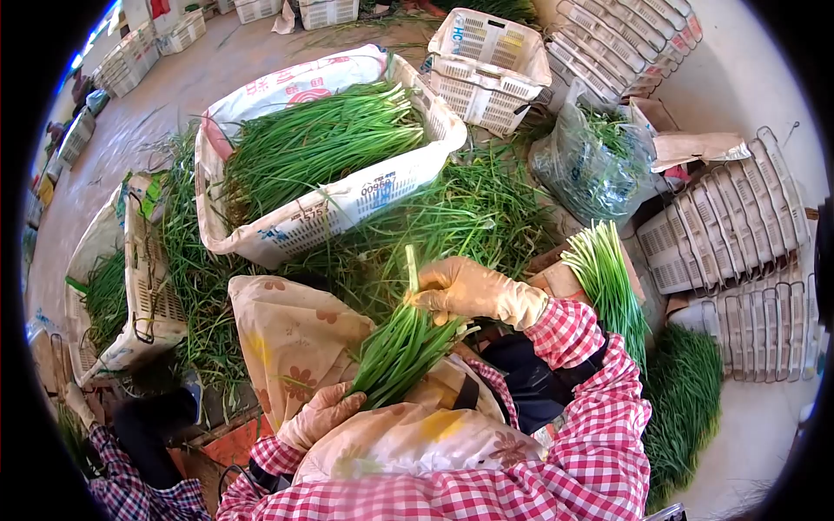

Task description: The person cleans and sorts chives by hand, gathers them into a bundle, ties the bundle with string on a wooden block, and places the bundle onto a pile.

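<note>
A bunch of green chives (pixel 407 358) lies slantwise over my lap, on an apron with a flower print (pixel 382 443). My left hand (pixel 326 415), in a pale work glove, is closed around the leafy lower part of the bunch. In a stained glove, my right hand (pixel 465 291) pinches at the pale stalk ends, with a few stalks (pixel 411 265) poking up beyond the fingers. Part of its grip is hidden behind the glove. To the right of my right arm, another bundle of chives (pixel 608 278) rests with its white ends up.
A large white crate (pixel 373 195) ahead holds many chives. Loose leaves (pixel 460 217) cover the floor around it. A smaller crate (pixel 161 295) stands left, near a co-worker's plaid sleeve (pixel 130 478). A plastic bag (pixel 591 161) and stacked crates (pixel 730 221) are on the right.
</note>
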The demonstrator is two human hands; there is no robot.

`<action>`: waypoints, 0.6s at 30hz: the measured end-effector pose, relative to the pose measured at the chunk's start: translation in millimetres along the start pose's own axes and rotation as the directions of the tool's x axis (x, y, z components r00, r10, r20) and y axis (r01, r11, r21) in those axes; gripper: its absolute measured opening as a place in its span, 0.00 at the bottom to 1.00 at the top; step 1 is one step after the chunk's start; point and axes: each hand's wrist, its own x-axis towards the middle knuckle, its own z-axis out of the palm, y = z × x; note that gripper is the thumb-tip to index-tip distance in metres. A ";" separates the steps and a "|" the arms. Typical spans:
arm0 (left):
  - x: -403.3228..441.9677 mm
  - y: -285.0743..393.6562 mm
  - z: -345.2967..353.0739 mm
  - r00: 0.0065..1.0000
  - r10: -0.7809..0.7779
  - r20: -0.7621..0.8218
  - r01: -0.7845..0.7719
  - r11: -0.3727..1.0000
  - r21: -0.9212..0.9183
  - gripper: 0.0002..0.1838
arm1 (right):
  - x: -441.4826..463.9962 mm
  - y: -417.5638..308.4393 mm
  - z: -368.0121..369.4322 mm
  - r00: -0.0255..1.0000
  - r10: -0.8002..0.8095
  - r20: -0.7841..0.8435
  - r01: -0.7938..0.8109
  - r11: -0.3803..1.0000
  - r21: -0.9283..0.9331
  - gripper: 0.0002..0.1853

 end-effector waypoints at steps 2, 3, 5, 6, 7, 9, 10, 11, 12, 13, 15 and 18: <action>1.7 4.7 -1.9 1.000 -0.015 0.005 0.015 1.000 0.001 0.17 | 0.2 4.8 -2.6 1.000 -0.024 0.016 0.024 1.000 0.015 0.13; 1.5 7.7 -1.9 1.000 -0.023 0.003 0.023 1.000 0.000 0.16 | 0.5 4.3 -3.7 1.000 -0.004 0.022 0.004 1.000 0.015 0.13; -0.7 6.9 -1.7 1.000 -0.021 -0.012 0.021 1.000 0.007 0.15 | -1.5 3.2 -2.8 0.999 0.035 0.034 -0.036 0.999 0.022 0.12; 1.7 4.4 -7.5 1.000 -0.007 -0.008 0.007 1.000 0.022 0.15 | -2.0 -1.1 -4.8 0.998 0.044 0.037 -0.045 0.999 0.020 0.11; 1.3 2.4 -10.2 1.000 0.001 -0.007 -0.001 0.999 0.033 0.15 | -2.9 -2.6 -4.9 0.997 0.058 0.044 -0.059 0.998 0.022 0.11; 0.9 5.5 -11.7 1.000 0.005 -0.008 -0.005 0.996 0.086 0.15 | -2.5 -1.0 -4.9 0.997 0.053 0.058 -0.057 0.996 0.073 0.10; 1.3 8.4 -12.0 1.000 0.005 0.001 -0.005 0.994 0.107 0.14 | -2.2 0.3 -4.8 0.996 0.040 0.075 -0.047 0.994 0.097 0.10; -0.8 9.3 -13.7 1.000 -0.002 0.007 0.001 0.992 0.128 0.14 | -1.4 3.2 -3.1 0.995 0.027 0.092 -0.039 0.991 0.127 0.10; -0.3 6.1 -20.8 1.000 -0.023 0.007 0.021 0.987 0.158 0.14 | 0.6 6.2 -1.6 0.995 -0.015 0.095 0.006 0.995 0.097 0.10; -0.9 3.8 -23.8 1.000 -0.014 0.004 0.013 0.982 0.186 0.14 | -0.1 6.2 -0.6 0.998 0.013 0.056 -0.017 0.998 0.067 0.10; 0.3 3.4 -25.0 1.000 0.009 0.009 -0.011 0.971 0.241 0.14 | -5.4 0.1 -2.7 0.997 0.071 -0.031 -0.071 0.997 0.001 0.09; -2.2 15.0 -4.0 1.000 0.001 0.014 -0.005 0.948 0.318 0.14 | 3.5 44.5 -44.0 0.792 -0.559 -0.248 0.127 0.547 -0.828 0.09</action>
